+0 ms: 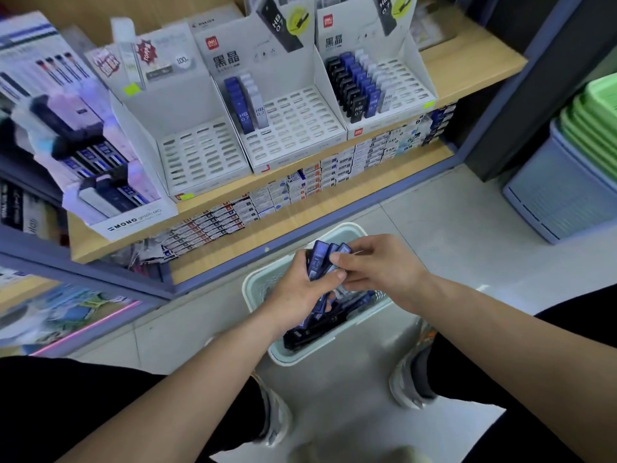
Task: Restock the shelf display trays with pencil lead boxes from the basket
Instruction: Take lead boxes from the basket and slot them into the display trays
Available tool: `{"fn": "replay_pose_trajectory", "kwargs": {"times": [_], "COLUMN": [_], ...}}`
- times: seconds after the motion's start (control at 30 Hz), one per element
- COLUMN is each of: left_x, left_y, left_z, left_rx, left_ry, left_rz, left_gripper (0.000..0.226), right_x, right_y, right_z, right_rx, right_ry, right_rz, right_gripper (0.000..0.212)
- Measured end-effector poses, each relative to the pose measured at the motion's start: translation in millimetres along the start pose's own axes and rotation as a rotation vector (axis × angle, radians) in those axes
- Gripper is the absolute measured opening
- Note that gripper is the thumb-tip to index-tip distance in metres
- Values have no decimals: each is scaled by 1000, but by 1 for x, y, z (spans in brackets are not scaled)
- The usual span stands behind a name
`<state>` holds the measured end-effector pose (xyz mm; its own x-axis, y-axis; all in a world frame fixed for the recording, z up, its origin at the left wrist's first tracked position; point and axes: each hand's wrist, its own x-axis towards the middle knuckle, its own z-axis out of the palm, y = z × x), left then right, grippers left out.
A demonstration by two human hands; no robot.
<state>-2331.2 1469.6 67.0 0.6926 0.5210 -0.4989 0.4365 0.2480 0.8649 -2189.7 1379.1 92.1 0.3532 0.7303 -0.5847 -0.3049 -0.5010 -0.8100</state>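
Pencil lead boxes [321,260] in a blue bunch just above basket [347,228], clasped by left grip [300,292], pinched at top edges by right grip [380,272]. Middle display tray [300,120] beyond, many slots open.

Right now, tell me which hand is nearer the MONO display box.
Left. The left hand, gripping blue lead boxes over the basket, sits right of and below the MONO display box; the right hand pinches those boxes farther right.
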Motion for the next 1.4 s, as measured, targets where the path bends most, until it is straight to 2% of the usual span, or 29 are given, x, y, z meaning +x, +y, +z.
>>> {"fn": "replay_pose_trajectory", "kwargs": {"times": [0.27, 0.43, 0.8, 0.9, 1.0, 1.07, 1.17, 1.33, 1.4], "left_x": [19, 31, 38, 38, 37, 37, 40, 37, 35], "left_y": [-7, -12, -12, -14, -12, -12, -10, -1, 2], "left_z": [4, 2, 0, -2, -2, -3, -6, -8, -9], "left_rx": [-13, -36, -125, -92, -110, -73, 10, 33, 57], "left_ry": [28, 44, 27, 20, 9, 25, 98, 117, 125], "left_rz": [-17, -53, -111, -112, -111, -98, -100, -45, -9], "left_gripper": [32, 31, 21, 27, 46, 50, 33, 25, 24], "right_x": [23, 35, 47, 46, 44, 44, 45, 42, 41], "right_y": [2, 4, 11, 10, 11, 12, 12, 7, 5], "right_z": [-14, -17, -25, -24, -23, -23, -25, -28, -29], "right_rx": [-13, -48, -99, -99, -66, -77, -177, -342, -348], "right_ry": [-25, -28, -35, -30, -3, 15, 46, 50, 43], "right_rz": [55, 46, 1, -34, -35, -19, -20, -79, -97], "right_gripper": [31, 17, 12, 11, 10, 17, 30, 6, 9]}}
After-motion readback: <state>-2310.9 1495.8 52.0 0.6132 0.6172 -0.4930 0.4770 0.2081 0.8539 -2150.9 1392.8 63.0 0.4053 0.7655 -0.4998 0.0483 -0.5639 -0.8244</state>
